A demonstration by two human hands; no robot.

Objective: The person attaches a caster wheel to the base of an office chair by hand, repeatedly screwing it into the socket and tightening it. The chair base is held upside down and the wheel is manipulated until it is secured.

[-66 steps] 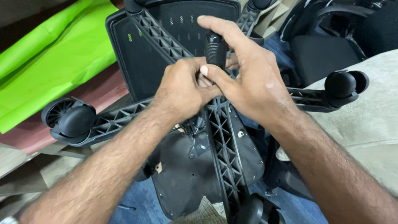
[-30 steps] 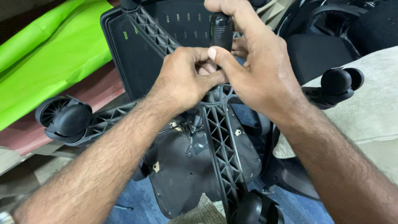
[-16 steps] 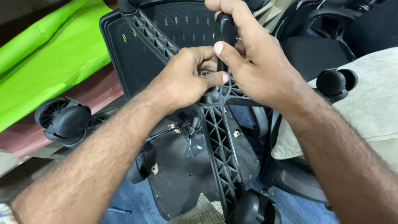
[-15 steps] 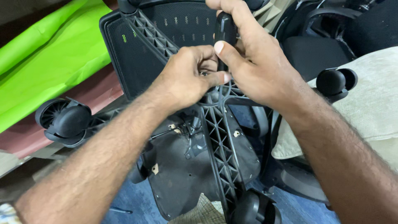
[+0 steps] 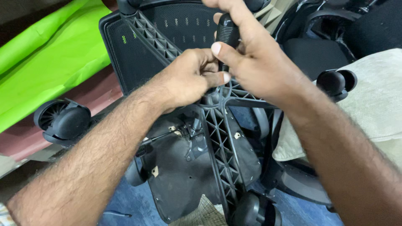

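Observation:
An upturned office chair lies below me, its black ribbed star base facing up. My right hand is wrapped around a black knurled tool handle standing upright over the hub. My left hand pinches at the hub right beside the tool's shaft, fingertips touching the right thumb. What the fingers pinch is hidden. The underside of the seat shows beneath the base arms.
Castor wheels sit at the arm ends: left, right, bottom. Black mesh backrest at top. Bright green sheet on the left, beige cushion on the right, another black chair behind.
The tool handle and my right hand have risen slightly toward the top of the view. The chair base has shifted a little; my left hand stays at the hub.

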